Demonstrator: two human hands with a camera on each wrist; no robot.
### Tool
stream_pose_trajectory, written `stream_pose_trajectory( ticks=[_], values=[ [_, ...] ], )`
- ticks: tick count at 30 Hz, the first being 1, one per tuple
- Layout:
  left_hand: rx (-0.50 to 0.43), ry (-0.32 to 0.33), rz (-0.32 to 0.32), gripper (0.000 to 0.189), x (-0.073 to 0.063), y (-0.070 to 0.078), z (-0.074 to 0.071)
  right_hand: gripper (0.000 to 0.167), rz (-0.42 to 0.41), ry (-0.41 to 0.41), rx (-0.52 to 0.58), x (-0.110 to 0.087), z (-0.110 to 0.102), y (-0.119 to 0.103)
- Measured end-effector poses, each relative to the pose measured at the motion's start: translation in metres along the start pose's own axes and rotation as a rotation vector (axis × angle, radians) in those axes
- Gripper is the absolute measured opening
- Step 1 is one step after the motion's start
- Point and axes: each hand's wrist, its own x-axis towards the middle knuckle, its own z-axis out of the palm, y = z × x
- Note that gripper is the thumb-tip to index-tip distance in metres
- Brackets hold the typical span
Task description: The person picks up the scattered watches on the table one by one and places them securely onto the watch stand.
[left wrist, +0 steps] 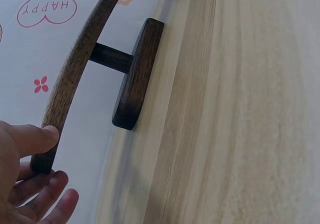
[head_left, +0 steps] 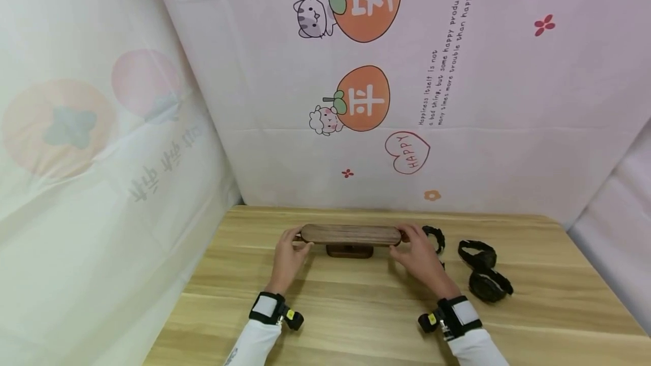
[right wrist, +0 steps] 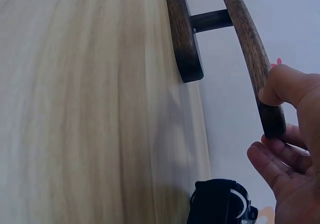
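A dark wooden display stand [head_left: 351,234] has a long, slightly curved bar on top, joined by a short post [left wrist: 112,57] to a smaller base [head_left: 349,251]. My left hand [head_left: 289,260] pinches the bar's left end; in the left wrist view its thumb [left wrist: 37,140] lies on one face and fingers sit around the tip. At the other end, my right hand [head_left: 419,256] holds the bar between thumb and fingers, as the right wrist view shows. The base is low over the table; whether it touches the wood I cannot tell.
Right of the stand lie black watches with straps [head_left: 478,254], one [head_left: 490,286] nearer the front and another [head_left: 434,238] partly behind my right hand. The wooden table [head_left: 356,321] meets a printed white cloth [head_left: 285,174] at the back; more cloth hangs at both sides.
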Motion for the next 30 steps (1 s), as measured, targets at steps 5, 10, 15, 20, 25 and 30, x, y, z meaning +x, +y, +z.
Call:
stream_pose_trajectory(
  ticks=[5,10,15,20,25,30],
  values=[
    [0.008,-0.003,0.025,0.046,-0.001,0.000,0.003,0.057,-0.003,0.020,-0.007,-0.004,-0.003,0.002],
    [0.006,-0.008,0.021,0.047,-0.004,0.003,0.005,0.056,-0.001,0.023,-0.030,-0.007,-0.006,0.005],
    [0.006,-0.013,0.018,0.046,-0.006,0.005,0.008,0.055,0.005,0.022,-0.030,-0.010,-0.012,0.004],
    [0.001,-0.024,0.031,0.046,-0.008,0.006,0.011,0.054,0.004,0.035,-0.048,-0.015,-0.017,0.006],
    [0.005,-0.036,0.034,0.046,-0.010,0.009,0.013,0.053,-0.009,0.050,-0.063,-0.018,-0.020,0.011],
    [0.015,-0.045,0.040,0.046,-0.011,0.011,0.015,0.054,0.009,0.044,-0.066,-0.021,-0.023,0.014]
  ],
)
